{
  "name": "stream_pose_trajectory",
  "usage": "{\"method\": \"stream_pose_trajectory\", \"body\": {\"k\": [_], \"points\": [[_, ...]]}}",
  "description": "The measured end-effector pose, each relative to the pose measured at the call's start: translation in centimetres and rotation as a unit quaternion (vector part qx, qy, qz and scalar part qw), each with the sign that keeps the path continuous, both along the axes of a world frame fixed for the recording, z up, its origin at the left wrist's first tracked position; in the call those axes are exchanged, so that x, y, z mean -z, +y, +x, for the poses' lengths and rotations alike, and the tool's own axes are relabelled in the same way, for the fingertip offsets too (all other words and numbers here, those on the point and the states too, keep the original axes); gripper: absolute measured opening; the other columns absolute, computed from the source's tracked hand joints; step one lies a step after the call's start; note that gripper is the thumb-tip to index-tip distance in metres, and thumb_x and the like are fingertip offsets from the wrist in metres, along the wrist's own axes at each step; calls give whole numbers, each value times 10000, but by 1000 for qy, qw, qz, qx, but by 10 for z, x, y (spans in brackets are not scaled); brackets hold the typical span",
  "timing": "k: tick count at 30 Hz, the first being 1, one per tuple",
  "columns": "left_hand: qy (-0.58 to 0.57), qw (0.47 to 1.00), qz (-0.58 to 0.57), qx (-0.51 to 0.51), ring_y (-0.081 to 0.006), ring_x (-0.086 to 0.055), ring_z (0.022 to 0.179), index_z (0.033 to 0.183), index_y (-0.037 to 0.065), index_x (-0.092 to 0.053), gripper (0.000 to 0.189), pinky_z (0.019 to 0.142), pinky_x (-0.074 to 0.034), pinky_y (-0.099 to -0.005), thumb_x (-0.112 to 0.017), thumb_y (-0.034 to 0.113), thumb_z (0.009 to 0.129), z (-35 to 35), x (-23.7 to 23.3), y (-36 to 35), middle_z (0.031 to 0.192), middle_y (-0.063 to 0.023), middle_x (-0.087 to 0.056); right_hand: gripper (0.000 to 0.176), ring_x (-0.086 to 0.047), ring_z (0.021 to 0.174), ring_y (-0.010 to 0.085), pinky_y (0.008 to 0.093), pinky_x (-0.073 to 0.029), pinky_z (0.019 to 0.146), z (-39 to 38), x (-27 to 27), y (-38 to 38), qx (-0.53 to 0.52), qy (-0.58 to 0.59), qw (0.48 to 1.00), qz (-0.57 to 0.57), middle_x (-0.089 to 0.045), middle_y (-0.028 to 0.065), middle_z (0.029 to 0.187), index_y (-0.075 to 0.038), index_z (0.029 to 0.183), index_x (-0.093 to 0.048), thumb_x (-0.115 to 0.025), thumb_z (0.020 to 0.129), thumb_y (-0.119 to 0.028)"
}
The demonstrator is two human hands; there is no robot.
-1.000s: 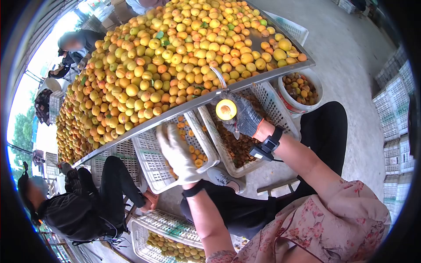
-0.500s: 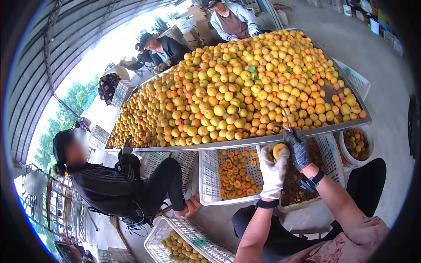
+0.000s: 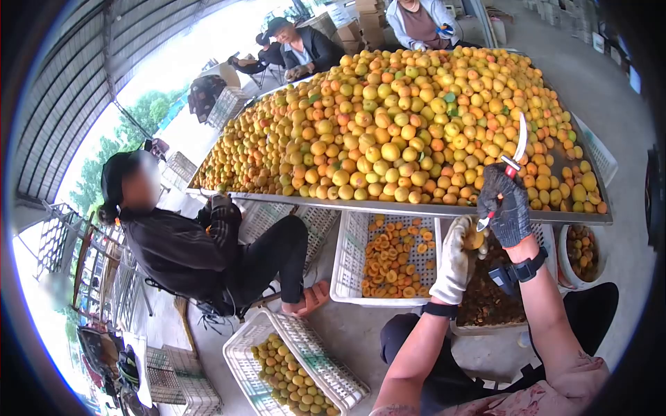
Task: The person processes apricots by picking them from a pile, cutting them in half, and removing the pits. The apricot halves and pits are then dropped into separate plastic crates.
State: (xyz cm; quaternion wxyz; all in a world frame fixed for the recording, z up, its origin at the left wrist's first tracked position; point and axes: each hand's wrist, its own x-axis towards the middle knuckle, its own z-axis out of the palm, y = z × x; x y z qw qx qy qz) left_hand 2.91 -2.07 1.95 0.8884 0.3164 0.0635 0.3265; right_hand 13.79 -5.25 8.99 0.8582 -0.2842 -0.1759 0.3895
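Observation:
My left hand [image 3: 452,269], in a white glove, is wrapped around an apricot [image 3: 476,240] just below the table's edge. In a dark grey glove, my right hand [image 3: 505,201] grips a knife [image 3: 522,135] with a red handle. Its curved silver blade points up, in front of the fruit pile. A short metal blade [image 3: 483,224] sticks out of the lower side of that fist, right at the apricot. Beneath my hands stands a crate of dark brown pieces [image 3: 491,298]. To its left, a white crate [image 3: 341,277] contains halved apricots [image 3: 395,256].
A metal-edged table [image 3: 409,207] bears a large heap of apricots [image 3: 374,139]. At the left sits a person [image 3: 180,229] in black; two more people are behind the table. A bucket [image 3: 584,274] stands right, and a crate of yellowish-green fruit [image 3: 243,347] is on the floor.
My right hand has lifted and turned, bringing the knife's curved blade upright and the short blade to the apricot. The view has shifted, moving the scene rightward. The person in black has drawn their hands in.

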Motion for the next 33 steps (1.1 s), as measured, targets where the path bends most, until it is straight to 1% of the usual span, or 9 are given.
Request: {"method": "stream_pose_trajectory", "body": {"k": [3, 7, 9, 11, 13, 17, 26, 29, 33], "points": [[31, 982, -186, 28, -168, -585, 659, 1035, 129, -515, 353, 467, -430, -281, -449, 464, 946, 3, -4, -2, 863, -32, -602, 98, -357, 381, 82, 236, -297, 359, -5, -2, 4, -5, 23, 1000, 11, -408, -29, 518, -54, 907, -584, -595, 872, -145], [49, 977, -209, -2, -166, -596, 649, 983, 137, -535, 425, 458, -442, -254, -411, 540, 936, 6, -4, -1, 816, -42, -613, 113, -351, 368, 63, 226, -280, 341, 5, 23, 10, -39, 58, 996, 62, -393, -51, 497, -65, 928, -600, -607, 874, -164], [31, 995, -95, 7, -168, -587, 609, 970, 120, -540, 509, 451, -439, -267, -334, 585, 939, 1, -3, 1, 790, -46, -611, 103, -352, 368, 66, 231, -277, 342, -7, 8, 7, 45, -2, 999, -10, -408, -47, 508, -67, 922, -607, -616, 867, -154], [88, 985, -125, -75, -177, -568, 570, 990, 105, -540, 534, 443, -428, -276, -332, 594, 934, 5, -10, -2, 762, -49, -598, 112, -344, 377, 61, 227, -271, 348, -15, 2, 7, 63, -29, 998, -5, -392, -61, 516, -71, 927, -603, -591, 882, -173], [88, 984, -139, -66, -177, -557, 564, 1018, 104, -537, 518, 444, -428, -284, -351, 580, 934, 3, -15, 0, 756, -42, -588, 159, -331, 397, 69, 232, -268, 383, -5, 16, 9, -70, 75, 990, 96, -343, -66, 524, -69, 945, -602, -540, 925, -214], [41, 973, -225, -22, -125, -586, 817, 989, 152, -574, 410, 642, -483, -277, -428, 531, 933, -4, -20, 3, 889, 17, -614, 148, -347, 418, 71, 238, -276, 392, -16, 2, 5, 9, -19, 999, 46, -369, -52, 556, -50, 922, -586, -556, 914, -195], [63, 985, -155, -31, -150, -596, 664, 1002, 93, -553, 464, 488, -464, -262, -392, 524, 944, 0, -23, 1, 858, -37, -614, 150, -404, 385, 102, 254, -335, 351, -19, -4, 2, 80, -50, 996, 12, -418, -8, 498, -20, 876, -598, -591, 889, -169], [83, 989, -116, -49, -140, -603, 742, 1036, 106, -552, 442, 546, -493, -275, -438, 521, 931, -2, -15, -1, 924, -20, -607, 191, -441, 423, 117, 259, -377, 388, -18, 2, 1, 57, -74, 996, 15, -487, 9, 566, -13, 935, -595, -555, 908, -198], [136, 978, -104, -118, -125, -580, 855, 1137, 119, -540, 463, 572, -483, -302, -432, 521, 933, 7, -19, -8, 1030, -16, -582, 413, -531, 567, 154, 262, -441, 496, -14, 33, 4, 24, -103, 993, 60, -598, 48, 877, -13, 1139, -529, -424, 925, -350]]}}
